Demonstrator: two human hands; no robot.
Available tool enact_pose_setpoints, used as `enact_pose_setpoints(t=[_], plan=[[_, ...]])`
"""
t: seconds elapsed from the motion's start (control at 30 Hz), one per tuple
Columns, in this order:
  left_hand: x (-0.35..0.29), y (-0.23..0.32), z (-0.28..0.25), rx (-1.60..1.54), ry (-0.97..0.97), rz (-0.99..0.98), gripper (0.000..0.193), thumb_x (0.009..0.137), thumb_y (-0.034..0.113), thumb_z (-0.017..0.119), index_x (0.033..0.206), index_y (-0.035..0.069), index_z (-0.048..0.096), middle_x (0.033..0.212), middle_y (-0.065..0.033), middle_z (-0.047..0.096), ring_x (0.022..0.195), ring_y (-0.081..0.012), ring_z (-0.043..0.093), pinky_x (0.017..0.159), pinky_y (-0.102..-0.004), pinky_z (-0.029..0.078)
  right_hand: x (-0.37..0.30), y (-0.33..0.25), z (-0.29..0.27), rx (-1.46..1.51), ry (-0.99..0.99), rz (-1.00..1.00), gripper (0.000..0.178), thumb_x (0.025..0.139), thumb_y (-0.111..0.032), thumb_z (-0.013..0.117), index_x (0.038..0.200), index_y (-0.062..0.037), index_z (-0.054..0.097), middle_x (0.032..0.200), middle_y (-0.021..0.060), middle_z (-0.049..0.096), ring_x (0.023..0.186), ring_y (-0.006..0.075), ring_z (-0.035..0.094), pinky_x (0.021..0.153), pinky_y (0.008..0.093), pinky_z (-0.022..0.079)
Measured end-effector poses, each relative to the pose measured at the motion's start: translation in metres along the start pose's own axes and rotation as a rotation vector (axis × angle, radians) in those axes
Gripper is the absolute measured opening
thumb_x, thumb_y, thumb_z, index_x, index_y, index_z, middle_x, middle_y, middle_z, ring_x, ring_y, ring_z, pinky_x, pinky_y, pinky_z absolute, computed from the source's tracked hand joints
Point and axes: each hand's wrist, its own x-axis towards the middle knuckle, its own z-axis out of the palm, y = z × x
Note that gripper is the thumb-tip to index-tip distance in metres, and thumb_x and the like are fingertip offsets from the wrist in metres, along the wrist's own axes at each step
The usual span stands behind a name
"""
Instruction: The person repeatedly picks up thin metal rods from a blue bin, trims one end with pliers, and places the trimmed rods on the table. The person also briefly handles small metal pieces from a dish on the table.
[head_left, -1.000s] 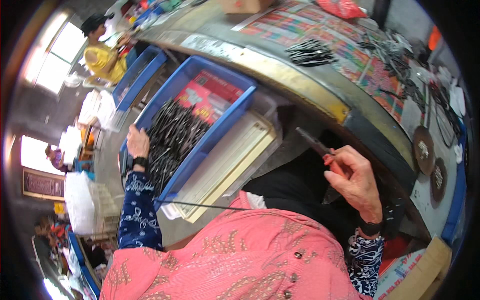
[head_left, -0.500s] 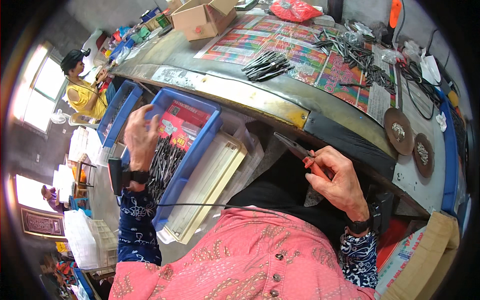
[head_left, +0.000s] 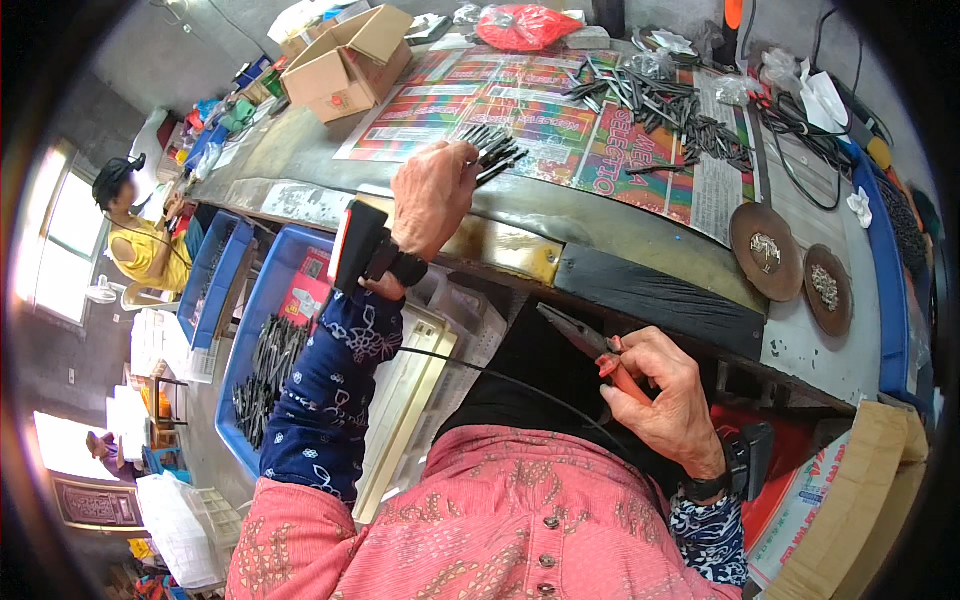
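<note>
My left hand [head_left: 432,196] reaches over the bench edge to a small pile of thin black strips [head_left: 495,152]. Its fingers are bent and bunched against the near side of the pile; the fingertips are partly hidden, so what they grip does not show. Above my lap, my right hand [head_left: 660,395] is closed round the red handles of a pair of pliers [head_left: 585,338], whose jaws point up and left. Under my left forearm stands a blue bin [head_left: 232,388] holding many black strips [head_left: 270,370].
A larger heap of black strips [head_left: 690,120] lies on printed cardboard sheets [head_left: 560,105]. Two brown dishes [head_left: 745,225] of small metal bits stand at right. An open carton [head_left: 345,65] and red bag [head_left: 525,27] sit behind. A cable [head_left: 500,378] crosses my lap. A co-worker [head_left: 150,235] sits far left.
My left hand has moved from above the blue bin, up and right to the pile on the bench. The right hand keeps the pliers in nearly the same place. The view has shifted slightly.
</note>
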Motion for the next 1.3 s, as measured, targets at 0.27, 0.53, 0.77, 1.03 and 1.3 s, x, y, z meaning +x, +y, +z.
enact_pose_setpoints(t=[0.27,0.53,0.77,1.03,1.3], plan=[[0.02,-0.003,0.036,0.147,-0.097,-0.023,0.015,0.087,0.02,0.067,0.088,0.005,0.064,0.087,-0.0143,0.061,0.083,-0.0367,0.062,0.07,-0.0465,0.048,-0.005,0.008,-0.01,-0.033,0.003,0.03,0.021,0.068,-0.001,0.073,0.087,0.0009,0.064,0.093,0.0152,0.062,0.091,0.0291,0.063,0.081,0.0353,0.051],[0.008,0.01,0.039,0.113,-0.081,0.126,0.009,0.088,0.015,0.064,0.088,0.007,0.06,0.083,-0.0124,0.058,0.074,-0.0374,0.06,0.061,-0.0467,0.047,-0.012,0.008,-0.016,-0.043,0.054,0.038,0.02,0.068,-0.002,0.073,0.086,0.0002,0.065,0.092,0.0153,0.063,0.091,0.0302,0.064,0.08,0.0369,0.051],[-0.002,0.017,0.031,-0.018,-0.028,0.173,0.006,0.086,0.011,0.066,0.087,0.007,0.061,0.082,-0.0116,0.06,0.073,-0.0359,0.061,0.061,-0.0437,0.048,-0.008,0.002,-0.018,-0.068,0.085,0.002,0.019,0.068,-0.003,0.072,0.086,0.0,0.066,0.09,0.0155,0.063,0.087,0.0309,0.064,0.078,0.0388,0.052],[-0.014,0.032,0.0,-0.519,-0.034,-0.043,0.01,0.089,0.003,0.067,0.099,0.002,0.067,0.071,-0.0031,0.064,0.054,-0.0048,0.051,0.049,-0.023,0.042,-0.004,-0.004,-0.014,-0.256,0.193,-0.07,0.022,0.068,-0.002,0.073,0.088,-0.0019,0.066,0.096,0.0144,0.06,0.088,0.0308,0.062,0.077,0.0393,0.052],[-0.062,0.072,-0.033,-1.532,-0.408,-0.466,0.014,0.096,0.009,0.062,0.107,0.0,0.066,0.081,-0.0065,0.069,0.048,-0.0037,0.05,0.043,-0.017,0.035,-0.002,-0.005,-0.003,-0.614,0.28,-0.183,0.027,0.064,0.002,0.072,0.087,-0.0028,0.061,0.098,0.0123,0.057,0.085,0.0303,0.056,0.074,0.0398,0.045]])
